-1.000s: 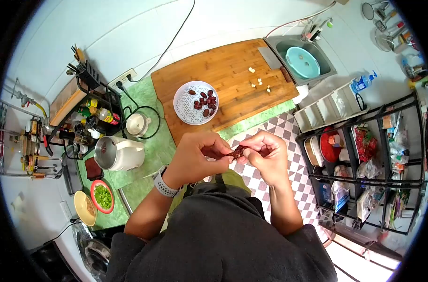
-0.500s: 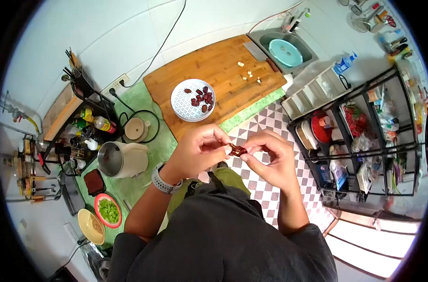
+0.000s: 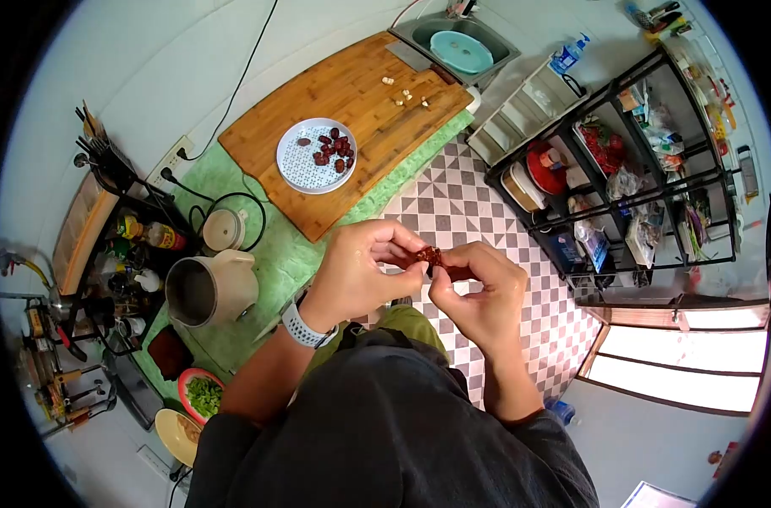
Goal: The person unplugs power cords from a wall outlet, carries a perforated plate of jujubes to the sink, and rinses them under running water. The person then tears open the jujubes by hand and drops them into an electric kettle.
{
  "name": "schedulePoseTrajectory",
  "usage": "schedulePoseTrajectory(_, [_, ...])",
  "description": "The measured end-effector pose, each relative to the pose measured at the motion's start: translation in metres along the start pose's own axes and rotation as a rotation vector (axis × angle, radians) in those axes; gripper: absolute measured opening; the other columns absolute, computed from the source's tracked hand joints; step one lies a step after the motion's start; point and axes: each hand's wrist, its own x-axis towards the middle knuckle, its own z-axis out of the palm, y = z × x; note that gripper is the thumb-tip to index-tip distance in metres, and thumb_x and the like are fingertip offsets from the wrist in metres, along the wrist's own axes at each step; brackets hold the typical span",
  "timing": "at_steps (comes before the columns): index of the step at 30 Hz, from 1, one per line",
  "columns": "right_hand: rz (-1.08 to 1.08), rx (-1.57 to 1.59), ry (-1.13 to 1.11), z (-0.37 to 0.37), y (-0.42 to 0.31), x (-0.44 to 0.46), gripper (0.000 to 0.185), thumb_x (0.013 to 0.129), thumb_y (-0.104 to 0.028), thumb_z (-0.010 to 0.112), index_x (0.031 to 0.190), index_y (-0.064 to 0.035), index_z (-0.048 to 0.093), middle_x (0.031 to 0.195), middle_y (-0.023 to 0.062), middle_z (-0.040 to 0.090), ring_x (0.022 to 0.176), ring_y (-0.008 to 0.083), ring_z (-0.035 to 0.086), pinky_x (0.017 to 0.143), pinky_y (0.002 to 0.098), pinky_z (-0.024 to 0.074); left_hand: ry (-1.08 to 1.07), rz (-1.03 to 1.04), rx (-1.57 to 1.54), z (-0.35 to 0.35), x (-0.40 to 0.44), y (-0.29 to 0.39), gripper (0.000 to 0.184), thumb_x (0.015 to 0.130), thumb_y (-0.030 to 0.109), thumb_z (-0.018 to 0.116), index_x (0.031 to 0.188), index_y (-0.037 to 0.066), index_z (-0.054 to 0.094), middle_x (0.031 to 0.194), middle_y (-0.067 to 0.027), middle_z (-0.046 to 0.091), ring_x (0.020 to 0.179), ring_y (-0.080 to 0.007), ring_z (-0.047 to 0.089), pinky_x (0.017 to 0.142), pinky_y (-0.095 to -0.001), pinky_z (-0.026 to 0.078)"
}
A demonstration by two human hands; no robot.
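A dark red, wrinkled date (image 3: 429, 255) is pinched between both hands in front of my body, over the checkered floor. My left hand (image 3: 362, 269) grips its left side with thumb and fingers; a watch with a pale strap is on that wrist. My right hand (image 3: 484, 292) has its thumb and fingertips closed on the right side. Several more dates lie in a round white plate (image 3: 295, 166) with a dotted pattern, on the wooden board (image 3: 318, 217). Small pale pieces (image 3: 407, 95) lie further back on the board.
Left on the green counter (image 3: 271, 254) are a pitcher (image 3: 235, 286), a small lidded pot (image 3: 223, 230), a bowl of chopped greens (image 3: 204, 395) and a yellow bowl (image 3: 174, 433). A sink with a blue basin (image 3: 461, 52) stands at the back. A black shelf rack (image 3: 605, 207) is at the right.
The view has turned toward the right, so the counter and board appear shifted left and the window is more visible. Both hands still hold the date, with fingers slightly repositioned.
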Motion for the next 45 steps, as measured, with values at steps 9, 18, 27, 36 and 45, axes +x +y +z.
schedulePoseTrajectory(9, [0.174, 0.335, 0.084, -0.024, 0.048, -0.011, 0.011, 0.079, 0.005, 0.071, 0.089, 0.0038, 0.07, 0.081, 0.0077, 0.072, 0.072, 0.0116, 0.07, 0.068, 0.0243, 0.0575, 0.03, -0.006, -0.08, 0.044, 0.018, -0.005, 0.018, 0.08, -0.009, 0.069, 0.096, -0.006, 0.063, 0.098, -0.0091, 0.069, 0.091, -0.0113, 0.067, 0.082, -0.0264, 0.055])
schedulePoseTrajectory(18, [0.412, 0.894, -0.197, -0.059, 0.084, 0.004, 0.013, 0.088, 0.01, 0.058, 0.098, 0.0072, 0.066, 0.087, 0.0142, 0.072, 0.071, 0.0159, 0.07, 0.073, 0.0293, 0.0611, 0.065, -0.055, -0.126, 0.073, 0.027, -0.005, 0.017, 0.083, -0.003, 0.07, 0.099, -0.007, 0.065, 0.094, -0.0103, 0.073, 0.084, -0.0105, 0.068, 0.072, -0.0234, 0.055])
schedulePoseTrajectory(27, [0.116, 0.719, -0.4, -0.057, 0.071, 0.032, 0.018, 0.085, 0.004, 0.074, 0.103, 0.0033, 0.069, 0.092, 0.0067, 0.071, 0.08, 0.0106, 0.066, 0.075, 0.0231, 0.0527, 0.205, -0.056, 0.125, 0.065, 0.006, 0.017, 0.016, 0.083, -0.003, 0.07, 0.097, -0.003, 0.065, 0.088, -0.0052, 0.071, 0.082, -0.0078, 0.067, 0.075, -0.0233, 0.054])
schedulePoseTrajectory(36, [0.182, 0.947, -0.438, -0.009, 0.052, 0.025, 0.009, 0.093, 0.001, 0.067, 0.101, 0.0023, 0.066, 0.092, 0.0034, 0.067, 0.081, 0.0085, 0.061, 0.072, 0.0225, 0.0503, 0.325, 0.047, 0.03, 0.038, -0.033, 0.016, 0.015, 0.084, -0.003, 0.069, 0.098, -0.004, 0.063, 0.091, -0.0073, 0.071, 0.083, -0.0096, 0.068, 0.076, -0.024, 0.055])
schedulePoseTrajectory(45, [0.26, 1.179, -0.375, 0.037, 0.015, 0.009, 0.014, 0.096, -0.003, 0.065, 0.109, 0.0025, 0.062, 0.097, 0.0073, 0.067, 0.085, 0.0122, 0.063, 0.081, 0.0262, 0.0516, 0.45, 0.17, -0.197, 0.015, -0.064, 0.001, 0.016, 0.087, -0.001, 0.068, 0.102, -0.004, 0.063, 0.095, -0.0068, 0.07, 0.085, -0.0095, 0.067, 0.074, -0.024, 0.054])
